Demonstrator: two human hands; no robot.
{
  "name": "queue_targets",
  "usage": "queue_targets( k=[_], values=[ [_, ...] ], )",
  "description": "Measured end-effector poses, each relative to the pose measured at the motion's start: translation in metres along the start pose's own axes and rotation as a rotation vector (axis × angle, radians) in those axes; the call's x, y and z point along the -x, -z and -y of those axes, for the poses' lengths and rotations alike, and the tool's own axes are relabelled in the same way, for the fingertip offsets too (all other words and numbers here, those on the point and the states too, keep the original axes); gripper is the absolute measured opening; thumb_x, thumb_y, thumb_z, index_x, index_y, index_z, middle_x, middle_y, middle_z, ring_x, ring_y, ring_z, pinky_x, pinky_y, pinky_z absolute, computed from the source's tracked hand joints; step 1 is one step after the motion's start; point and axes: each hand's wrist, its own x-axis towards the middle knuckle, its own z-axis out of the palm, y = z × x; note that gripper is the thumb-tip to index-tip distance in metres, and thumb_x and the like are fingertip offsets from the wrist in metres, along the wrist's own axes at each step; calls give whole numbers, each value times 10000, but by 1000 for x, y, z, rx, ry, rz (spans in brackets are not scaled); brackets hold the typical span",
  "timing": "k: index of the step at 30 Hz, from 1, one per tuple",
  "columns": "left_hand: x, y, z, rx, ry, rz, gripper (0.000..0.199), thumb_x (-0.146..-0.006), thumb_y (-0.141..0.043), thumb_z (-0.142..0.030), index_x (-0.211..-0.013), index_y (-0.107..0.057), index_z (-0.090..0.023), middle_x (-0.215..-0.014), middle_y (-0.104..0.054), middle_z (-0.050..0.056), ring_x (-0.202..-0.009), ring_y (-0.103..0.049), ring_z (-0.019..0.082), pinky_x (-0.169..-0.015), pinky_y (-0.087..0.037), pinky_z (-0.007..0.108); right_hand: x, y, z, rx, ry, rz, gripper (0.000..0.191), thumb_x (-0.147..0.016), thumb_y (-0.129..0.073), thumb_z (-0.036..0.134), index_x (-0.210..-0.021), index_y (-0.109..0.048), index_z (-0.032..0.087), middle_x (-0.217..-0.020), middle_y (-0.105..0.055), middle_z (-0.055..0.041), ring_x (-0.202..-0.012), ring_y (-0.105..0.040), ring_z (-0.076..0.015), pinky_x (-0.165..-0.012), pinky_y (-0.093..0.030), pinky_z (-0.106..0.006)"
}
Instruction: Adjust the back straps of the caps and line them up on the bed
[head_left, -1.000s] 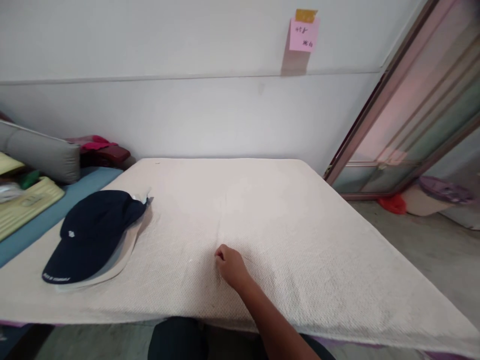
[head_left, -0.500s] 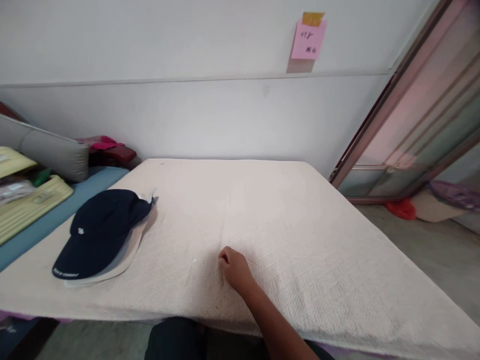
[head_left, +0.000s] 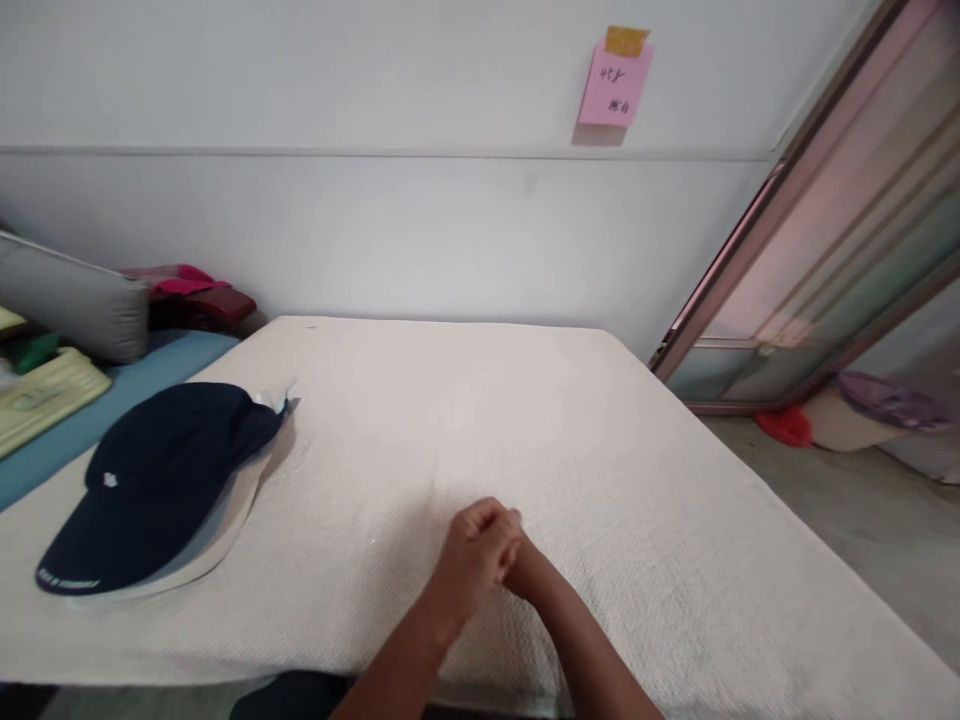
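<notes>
Both of my hands meet near the front middle of a table covered with a cream textured cloth [head_left: 600,480]. My left hand [head_left: 472,555] lies over my right hand [head_left: 525,572], and the fingers of both are curled shut; nothing shows inside either one. A navy cap [head_left: 157,475] with a small white logo rests on a stack of lighter caps at the table's left, well apart from my hands.
A white wall with a pink sticky note [head_left: 613,85] stands behind the table. To the left are a grey cushion [head_left: 71,300], red cloth [head_left: 191,300] and a yellow-green case [head_left: 41,395] on a blue mat. A glass sliding door [head_left: 847,240] is on the right.
My left hand has come into view and settled over my right hand. The right hand has shifted slightly right and nearer to me. The view has drifted a little.
</notes>
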Motion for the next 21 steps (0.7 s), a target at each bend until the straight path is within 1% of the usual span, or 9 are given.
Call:
queue_targets(
  k=[2, 3, 5, 7, 9, 14, 18, 21],
  values=[
    [-9, 19, -1, -11, -22, -112, 339, -836, -501, -413, -598, -430, -182, -475, -363, -70, -398, -288, 55, -397, -214, 206, -4, 7, -2, -27, -13, 93, 190, -714, -504, 93, -546, -542, 174, -503, -567, 17, -466, -467, -83, -421, -321, -172],
    [-10, 29, 1, -14, -18, -155, 347, -835, -498, -427, -600, -423, -183, -482, -370, -69, -398, -285, 53, -397, -210, 207, -6, 10, -3, -40, -36, 141, 162, -716, -490, 89, -586, -542, 171, -541, -582, 11, -484, -476, -86, -439, -321, -179],
    [-8, 50, 5, 11, -16, -233, 347, -836, -495, -443, -618, -423, -182, -506, -379, -66, -405, -281, 50, -403, -211, 206, -8, 14, -2, -51, -105, 195, 135, -722, -457, 95, -632, -527, 168, -588, -588, -2, -513, -479, -91, -469, -313, -194],
    [-6, 68, 7, 53, -30, -283, 340, -843, -487, -445, -638, -426, -181, -529, -381, -64, -417, -280, 47, -412, -218, 204, -9, 15, 1, -56, -154, 241, 118, -716, -445, 103, -638, -508, 166, -612, -582, -10, -536, -473, -96, -493, -302, -208],
    [-4, 81, 7, 74, -39, -311, 335, -846, -489, -442, -647, -428, -180, -540, -381, -63, -424, -284, 45, -415, -219, 201, -9, 13, 3, -58, -158, 259, 104, -713, -446, 114, -639, -498, 165, -635, -579, -16, -559, -468, -100, -513, -296, -219],
    [-3, 98, -1, 78, -56, -349, 318, -843, -505, -428, -661, -447, -174, -561, -406, -57, -426, -300, 39, -415, -232, 197, -11, 4, 13, -65, -127, 266, 107, -732, -457, 160, -627, -477, 168, -663, -576, -16, -594, -457, -108, -528, -280, -232],
    [-3, 110, -5, 129, -31, -370, 301, -829, -524, -426, -680, -474, -169, -563, -420, -55, -424, -302, 37, -406, -227, 191, -20, -3, 25, -102, -148, 296, 166, -773, -452, 215, -615, -471, 167, -626, -553, -13, -564, -436, -101, -508, -259, -234],
    [-3, 119, -6, 143, -20, -375, 297, -818, -539, -427, -686, -487, -167, -565, -431, -52, -427, -311, 37, -406, -235, 186, -27, -9, 34, -116, -147, 307, 162, -766, -465, 212, -611, -470, 166, -627, -557, -12, -562, -441, -98, -507, -260, -230]
  ],
)
